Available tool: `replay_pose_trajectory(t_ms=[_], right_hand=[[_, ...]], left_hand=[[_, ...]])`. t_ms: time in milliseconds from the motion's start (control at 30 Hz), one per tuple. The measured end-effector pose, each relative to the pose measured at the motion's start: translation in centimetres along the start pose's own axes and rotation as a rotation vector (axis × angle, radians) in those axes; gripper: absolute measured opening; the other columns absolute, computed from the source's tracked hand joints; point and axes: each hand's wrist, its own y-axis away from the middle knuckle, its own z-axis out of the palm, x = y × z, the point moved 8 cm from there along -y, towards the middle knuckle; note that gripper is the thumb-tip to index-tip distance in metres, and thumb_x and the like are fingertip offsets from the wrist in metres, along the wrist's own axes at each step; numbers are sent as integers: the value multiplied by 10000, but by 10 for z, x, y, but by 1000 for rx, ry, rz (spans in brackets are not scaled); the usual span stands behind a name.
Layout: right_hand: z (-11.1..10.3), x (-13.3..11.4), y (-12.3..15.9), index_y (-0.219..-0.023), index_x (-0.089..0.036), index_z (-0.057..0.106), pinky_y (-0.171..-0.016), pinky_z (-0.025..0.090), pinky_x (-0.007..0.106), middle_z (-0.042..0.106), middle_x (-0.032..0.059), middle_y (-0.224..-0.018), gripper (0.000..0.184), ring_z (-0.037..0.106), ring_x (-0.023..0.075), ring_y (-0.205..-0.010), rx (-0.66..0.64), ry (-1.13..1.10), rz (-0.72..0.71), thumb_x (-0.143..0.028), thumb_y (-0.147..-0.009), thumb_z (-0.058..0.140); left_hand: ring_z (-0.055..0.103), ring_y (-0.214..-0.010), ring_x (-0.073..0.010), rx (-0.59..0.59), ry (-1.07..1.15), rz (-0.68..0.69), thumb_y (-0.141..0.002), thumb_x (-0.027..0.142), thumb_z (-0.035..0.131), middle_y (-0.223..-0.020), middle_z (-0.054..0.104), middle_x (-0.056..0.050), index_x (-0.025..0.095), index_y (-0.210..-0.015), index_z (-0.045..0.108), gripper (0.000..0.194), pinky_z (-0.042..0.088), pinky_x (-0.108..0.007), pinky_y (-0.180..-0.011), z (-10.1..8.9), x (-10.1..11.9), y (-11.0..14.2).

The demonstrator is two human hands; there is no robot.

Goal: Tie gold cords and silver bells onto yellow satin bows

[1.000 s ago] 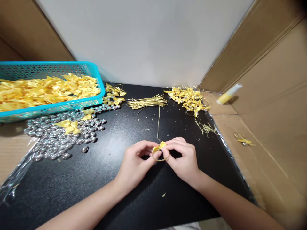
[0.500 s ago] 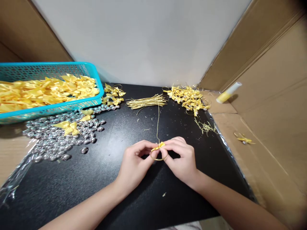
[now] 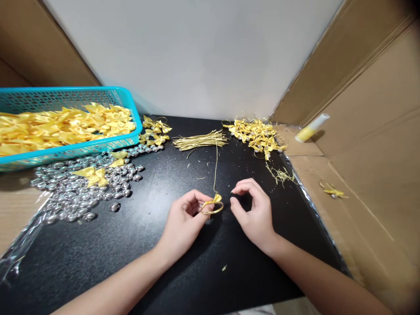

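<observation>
A yellow ribbon bow [image 3: 217, 199] with a gold cord loop [image 3: 217, 212] is pinched between the thumb and fingers of my left hand [image 3: 188, 214], in the middle of the black table. From the bow a thin cord end [image 3: 216, 170] stands up toward the back. My right hand [image 3: 254, 212] is just to the right, apart from the bow, its thumb and index finger curved with a gap between the tips. Nothing shows in that hand. Part of the bow is hidden behind my left fingers.
A turquoise basket [image 3: 136, 111] of yellow bows stands at left, with silver beads [image 3: 74, 197] spread before it. Gold cords [image 3: 198, 141] lie at the back, near a heap of beaded bows [image 3: 256, 133] and cord scraps [image 3: 282, 173]. A yellow-white tube [image 3: 313, 127] stands on cardboard at right.
My right hand has let go of the bow and drawn away to the right, its fingers parting. My left hand still holds the bow, which has turned and shifted slightly left.
</observation>
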Motion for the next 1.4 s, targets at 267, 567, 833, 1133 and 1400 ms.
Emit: replay_pose_trajectory(t_ms=[267, 567, 833, 1133, 1400], right_hand=[[-3, -37, 17, -755, -204, 637, -637, 370, 341, 563, -10, -612, 116, 483, 145, -578, -56, 47, -371, -119, -744, 558], [27, -24, 21, -1160, -110, 650, -648, 323, 310, 578, -17, -616, 292, 521, 120, -571, -164, 342, -260, -132, -900, 521], [25, 2, 14, -898, -195, 750, -633, 278, 283, 481, -69, -504, 147, 482, 92, -501, -221, 350, 39, -195, -826, 622], [27, 7, 9, -472, -181, 475, -514, 273, 254, 420, -61, -464, 311, 378, 85, -449, -250, 218, 139, -141, -747, 616], [29, 6, 8, -549, -172, 548, -495, 313, 227, 397, -53, -543, 213, 389, 91, -507, -240, -24, 222, -96, -745, 581]], left_hand=[[559, -629, -106, 4, -203, 260, -832, 170, 599, -690, 572, 44, 202, -868, 536, 79, 452, -208, -612, 1, 17, 7], [532, -639, -95, 32, -513, 511, -807, 52, 527, -718, 530, 51, 217, -852, 452, 187, 446, -189, -622, 11, 33, 16], [573, -699, -131, -49, -662, 634, -808, 32, 503, -775, 579, 16, 223, -896, 454, 216, 465, -221, -654, 22, 31, 22], [562, -681, -165, -103, -778, 632, -842, 65, 471, -755, 572, -3, 233, -866, 430, 175, 444, -262, -627, 27, 24, 22], [532, -680, -146, -115, -643, 493, -809, 64, 486, -749, 549, 14, 226, -853, 441, 174, 426, -253, -637, 22, 23, 17]])
